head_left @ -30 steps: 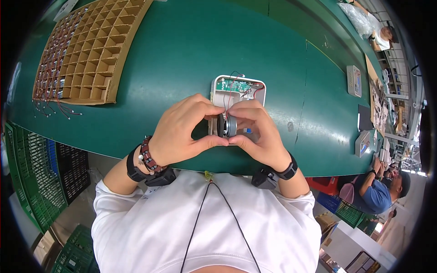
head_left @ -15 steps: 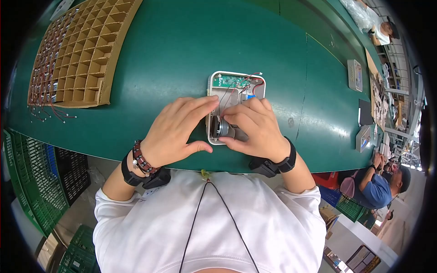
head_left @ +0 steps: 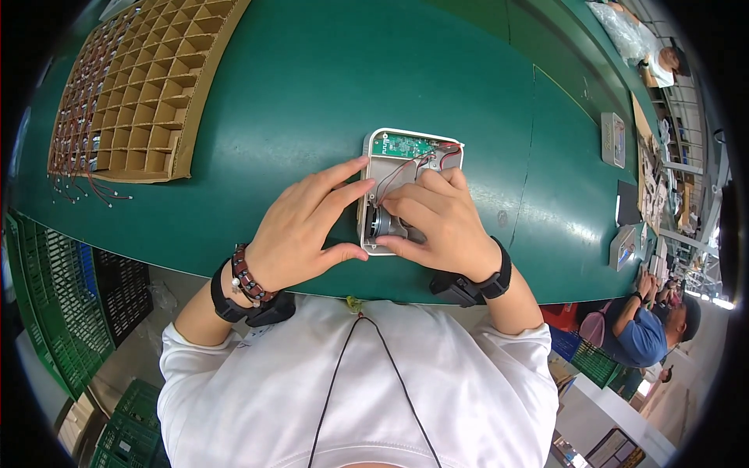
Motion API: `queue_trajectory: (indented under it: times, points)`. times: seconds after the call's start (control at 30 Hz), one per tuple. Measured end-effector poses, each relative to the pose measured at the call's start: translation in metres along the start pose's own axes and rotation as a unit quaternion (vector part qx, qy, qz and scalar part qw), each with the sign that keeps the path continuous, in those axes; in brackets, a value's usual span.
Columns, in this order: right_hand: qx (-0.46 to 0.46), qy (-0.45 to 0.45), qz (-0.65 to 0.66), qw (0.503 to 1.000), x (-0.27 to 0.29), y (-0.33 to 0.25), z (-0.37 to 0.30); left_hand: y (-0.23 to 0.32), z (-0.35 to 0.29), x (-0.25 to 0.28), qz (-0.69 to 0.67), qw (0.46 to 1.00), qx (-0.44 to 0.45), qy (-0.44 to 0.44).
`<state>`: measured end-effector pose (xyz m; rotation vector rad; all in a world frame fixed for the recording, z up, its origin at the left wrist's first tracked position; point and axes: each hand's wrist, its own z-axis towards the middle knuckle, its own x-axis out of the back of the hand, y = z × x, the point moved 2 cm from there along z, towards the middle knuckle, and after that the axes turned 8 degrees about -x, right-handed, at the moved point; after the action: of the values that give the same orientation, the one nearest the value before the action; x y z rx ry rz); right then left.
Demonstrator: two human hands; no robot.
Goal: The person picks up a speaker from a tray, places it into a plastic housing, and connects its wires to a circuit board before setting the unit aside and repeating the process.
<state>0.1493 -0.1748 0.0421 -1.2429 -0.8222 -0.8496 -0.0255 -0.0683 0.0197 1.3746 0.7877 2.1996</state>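
Note:
An open white housing [head_left: 413, 132] with rounded corners lies on the green table in front of me. Across its far end sits a green circuit board [head_left: 403, 146], with thin red and dark wires [head_left: 392, 176] running toward me. In the near left part of the housing a round black and silver speaker [head_left: 380, 221] stands on edge against the left wall. My right hand [head_left: 446, 222] grips it between thumb and fingers, hiding much of the housing's right side. My left hand [head_left: 300, 222] has its fingers spread, fingertips at the housing's left rim.
A cardboard divider box [head_left: 187, 144] at the far left holds wired parts in some cells. Green and black crates [head_left: 62, 296] stand below the table's left edge. Boxed items [head_left: 614, 140] lie at the right, where a person in blue [head_left: 644, 331] sits; another person is farther back.
The speaker now sits closer to the housing's left wall, still in my right hand. A wire end that stuck out over the far rim no longer shows there. My left fingers have spread.

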Motion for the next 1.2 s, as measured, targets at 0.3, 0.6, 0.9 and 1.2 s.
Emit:
queue_trajectory:
  times: [0.3,0.6,0.9,1.2]
  points:
    - [-0.014,-0.023,-0.004,1.000,0.0025,-0.0013,0.0044,-0.0010,-0.0035,-0.0030,-0.006,1.000,0.009,0.001]
    - [-0.022,-0.023,0.000,0.999,0.0020,-0.0021,0.0059,-0.0018,-0.0027,-0.0037,0.005,1.000,-0.030,0.003]
    - [-0.030,-0.013,0.017,0.999,0.0018,-0.0020,0.0059,-0.0012,-0.0024,-0.0041,-0.032,0.999,0.000,-0.003]
    - [-0.074,-0.026,0.030,0.997,0.0006,-0.0044,0.0082,-0.0051,-0.0090,-0.0101,0.033,0.998,-0.029,-0.040]
